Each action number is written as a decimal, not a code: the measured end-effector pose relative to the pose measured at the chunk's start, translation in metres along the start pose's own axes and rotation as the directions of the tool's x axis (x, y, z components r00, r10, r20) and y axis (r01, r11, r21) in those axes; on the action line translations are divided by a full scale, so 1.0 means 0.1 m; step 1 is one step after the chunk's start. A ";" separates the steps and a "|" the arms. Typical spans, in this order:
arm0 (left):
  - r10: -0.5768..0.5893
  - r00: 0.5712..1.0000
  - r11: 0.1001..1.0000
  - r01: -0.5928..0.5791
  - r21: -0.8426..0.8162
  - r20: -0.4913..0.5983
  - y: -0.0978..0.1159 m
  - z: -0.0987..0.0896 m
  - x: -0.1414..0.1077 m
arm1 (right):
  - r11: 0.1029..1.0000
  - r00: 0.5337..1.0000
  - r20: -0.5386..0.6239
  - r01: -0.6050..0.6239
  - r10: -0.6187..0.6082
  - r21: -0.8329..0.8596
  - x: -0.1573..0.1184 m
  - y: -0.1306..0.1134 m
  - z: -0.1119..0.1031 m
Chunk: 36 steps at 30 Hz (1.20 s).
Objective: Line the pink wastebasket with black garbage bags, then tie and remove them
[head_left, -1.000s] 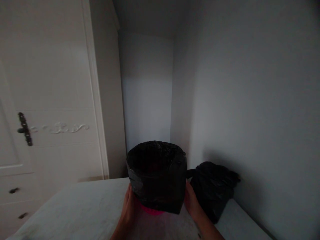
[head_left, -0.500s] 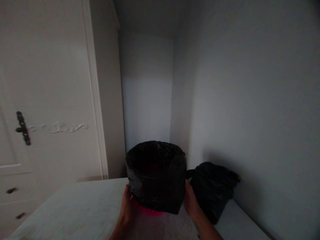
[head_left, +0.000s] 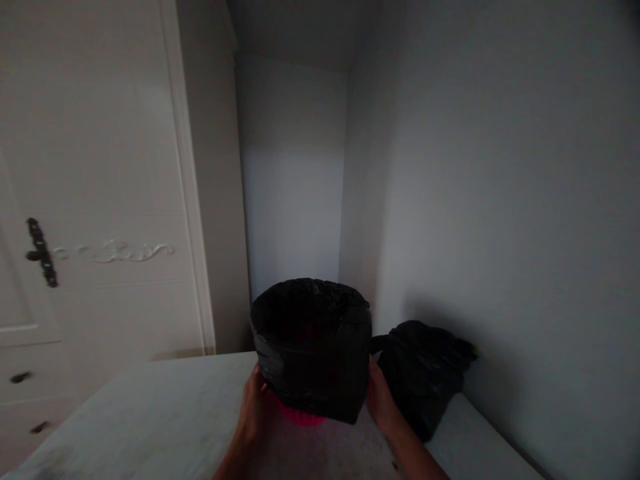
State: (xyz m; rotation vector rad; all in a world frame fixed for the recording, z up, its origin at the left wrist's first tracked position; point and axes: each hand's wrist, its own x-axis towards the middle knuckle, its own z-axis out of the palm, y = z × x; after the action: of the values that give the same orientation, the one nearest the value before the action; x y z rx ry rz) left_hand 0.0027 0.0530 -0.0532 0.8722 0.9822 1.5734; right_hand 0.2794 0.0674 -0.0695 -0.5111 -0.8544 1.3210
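Note:
A pink basket (head_left: 301, 418) stands on the pale table (head_left: 165, 413), with a black plastic bag (head_left: 313, 373) lining it and folded down over its outside. Only the basket's lower edge shows below the bag. My left hand (head_left: 254, 400) is against the left side of the lined basket, and my right hand (head_left: 381, 400) is against its right side, so it is held between both. Some fingertips are hidden behind the bag. Just right of my right hand lies a second, crumpled black bag (head_left: 425, 373).
A white wardrobe (head_left: 115, 313) with dark handles stands on the left. The grey wall (head_left: 500, 233) rises along the table's right edge, behind the crumpled bag. A small dark speck lies on the table near my right forearm.
The whole view has shifted very slightly. Both hands stay on the sides of the lined basket.

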 end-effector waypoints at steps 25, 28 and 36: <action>0.012 1.000 0.998 -0.011 0.057 -0.010 0.09 0.01 -0.04 | 1.000 1.000 -0.008 -0.028 0.028 -0.007 0.00 0.01 0.00; 0.015 1.000 0.999 -0.015 0.040 -0.003 0.13 0.04 -0.07 | 0.999 0.999 -0.012 -0.046 0.046 -0.001 -0.01 -0.01 0.02; 0.001 0.999 0.999 0.001 0.042 -0.047 0.14 0.04 -0.09 | 1.000 1.000 0.005 -0.009 0.009 -0.008 0.01 0.01 0.00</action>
State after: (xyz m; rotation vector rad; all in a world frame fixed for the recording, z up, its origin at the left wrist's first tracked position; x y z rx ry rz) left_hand 0.0030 0.0436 -0.0390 0.8680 1.0519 1.5843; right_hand 0.2790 0.0684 -0.0698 -0.5186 -0.8633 1.3282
